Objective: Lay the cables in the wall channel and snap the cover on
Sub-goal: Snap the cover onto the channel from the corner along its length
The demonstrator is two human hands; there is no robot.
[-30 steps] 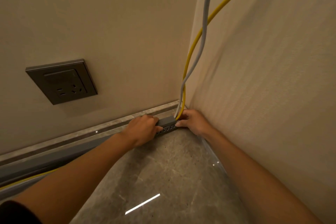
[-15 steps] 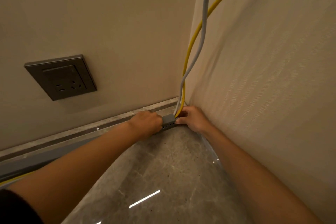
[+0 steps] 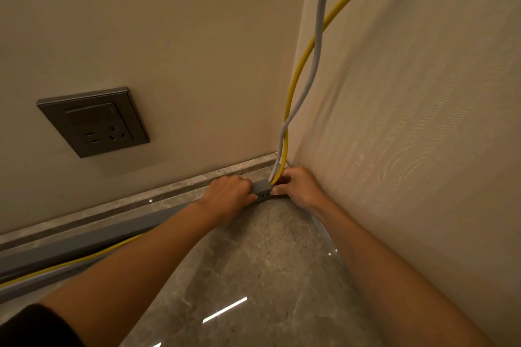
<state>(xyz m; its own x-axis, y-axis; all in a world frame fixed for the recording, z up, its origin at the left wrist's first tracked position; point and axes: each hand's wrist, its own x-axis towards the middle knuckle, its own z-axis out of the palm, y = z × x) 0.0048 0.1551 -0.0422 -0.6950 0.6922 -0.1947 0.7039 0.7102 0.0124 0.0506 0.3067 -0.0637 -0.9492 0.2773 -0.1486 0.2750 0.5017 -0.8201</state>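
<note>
Both hands (image 3: 229, 194) clamped on channel (image 3: 261, 188).

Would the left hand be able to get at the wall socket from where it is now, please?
Probably yes. The left hand rests on the grey channel at the skirting, and the wall socket sits up and to its left on the same wall, with only bare wall between them.

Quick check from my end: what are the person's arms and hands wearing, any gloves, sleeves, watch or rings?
No gloves: the left hand and right hand are bare, and both forearms are uncovered. A dark sleeve shows on the left upper arm at the frame's lower left corner. No watch or bracelet shows on either wrist; no rings show, though the fingers are partly hidden.
</note>
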